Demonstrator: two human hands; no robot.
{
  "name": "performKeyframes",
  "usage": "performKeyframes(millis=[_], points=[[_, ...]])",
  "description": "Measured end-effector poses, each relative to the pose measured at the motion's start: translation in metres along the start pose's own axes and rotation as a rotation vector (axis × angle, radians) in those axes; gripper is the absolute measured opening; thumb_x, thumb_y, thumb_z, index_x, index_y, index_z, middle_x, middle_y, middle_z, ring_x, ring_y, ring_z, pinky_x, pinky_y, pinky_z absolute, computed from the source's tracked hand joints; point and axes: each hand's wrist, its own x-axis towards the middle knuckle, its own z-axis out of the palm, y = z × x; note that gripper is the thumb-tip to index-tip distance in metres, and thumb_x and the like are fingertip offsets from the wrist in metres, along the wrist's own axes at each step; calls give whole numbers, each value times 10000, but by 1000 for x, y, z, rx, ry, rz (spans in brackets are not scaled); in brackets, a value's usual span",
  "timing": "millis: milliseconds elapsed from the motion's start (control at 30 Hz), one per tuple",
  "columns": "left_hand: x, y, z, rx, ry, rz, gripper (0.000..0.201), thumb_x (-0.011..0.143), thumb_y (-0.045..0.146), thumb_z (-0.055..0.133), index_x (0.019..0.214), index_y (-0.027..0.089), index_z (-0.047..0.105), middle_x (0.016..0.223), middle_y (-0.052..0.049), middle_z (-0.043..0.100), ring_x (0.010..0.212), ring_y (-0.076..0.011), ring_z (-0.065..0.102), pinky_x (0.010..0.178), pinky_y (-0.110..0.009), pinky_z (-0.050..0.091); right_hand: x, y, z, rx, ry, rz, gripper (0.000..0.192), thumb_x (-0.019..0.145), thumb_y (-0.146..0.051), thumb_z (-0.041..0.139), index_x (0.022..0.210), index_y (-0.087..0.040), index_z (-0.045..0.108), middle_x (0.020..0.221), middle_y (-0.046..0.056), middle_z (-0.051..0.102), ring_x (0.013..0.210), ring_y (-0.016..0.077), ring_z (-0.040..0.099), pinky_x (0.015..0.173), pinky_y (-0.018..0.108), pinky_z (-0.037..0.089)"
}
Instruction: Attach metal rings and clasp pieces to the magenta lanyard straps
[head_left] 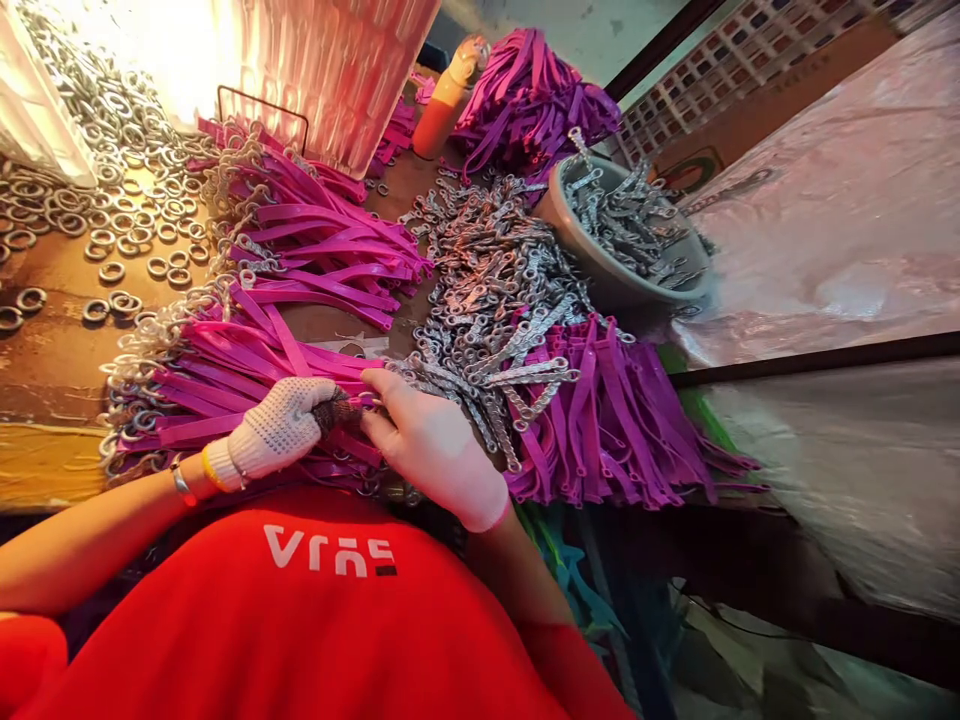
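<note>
My left hand [281, 430], in a white dotted glove with dark, worn fingertips, is closed on the end of a purple strap [367, 398]. Close against it, my right hand [439, 445], in a smooth white glove, pinches at the same end; the fingers hide the exact grip. Beneath and left of both hands lies a pile of purple straps [225, 375] with metal rings [139, 400] along their left ends. Just beyond my right hand is a heap of twisted metal links [495, 270]. More purple straps [592, 430] fan out to its right.
A grey bucket [559, 215] of metal links stands at the back right. Loose rings [112, 272] cover the left of the table. An orange-capped bottle [442, 105] stands behind, near another purple strap heap [532, 100]. Clear plastic sheeting [832, 210] borders the right side.
</note>
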Motion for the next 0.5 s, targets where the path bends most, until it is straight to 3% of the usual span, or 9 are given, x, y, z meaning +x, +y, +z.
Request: performKeyframes(millis=[100, 200, 333, 500], points=[[-1, 5, 2, 3, 12, -30, 292, 918, 369, 559, 745, 147, 637, 672, 2, 607, 627, -126, 482, 588, -219, 357, 3, 1, 4, 5, -25, 7, 448, 931, -368, 634, 1328, -171, 563, 932, 56, 777, 817, 214, 731, 678, 264, 456], [-2, 6, 4, 68, 43, -36, 308, 923, 368, 551, 727, 145, 633, 652, -1, 594, 620, -128, 479, 590, -226, 344, 3, 1, 19, -25, 53, 24, 286, 948, -348, 599, 1180, -183, 624, 848, 41, 768, 771, 206, 724, 639, 263, 411], [-2, 3, 5, 164, 6, -22, 213, 894, 216, 515, 717, 157, 617, 694, -21, 640, 658, -149, 546, 624, -238, 365, 0, -2, 38, -173, 95, -33, 213, 938, -294, 531, 1048, -141, 628, 725, 60, 727, 640, 211, 688, 550, 289, 335], [0, 4, 0, 248, -64, 14, 158, 796, 96, 499, 721, 173, 614, 712, -24, 661, 663, -160, 572, 625, -244, 369, 0, -5, 36, -300, 45, -118, 214, 953, -264, 471, 999, -114, 617, 660, 73, 691, 557, 216, 656, 496, 312, 224]])
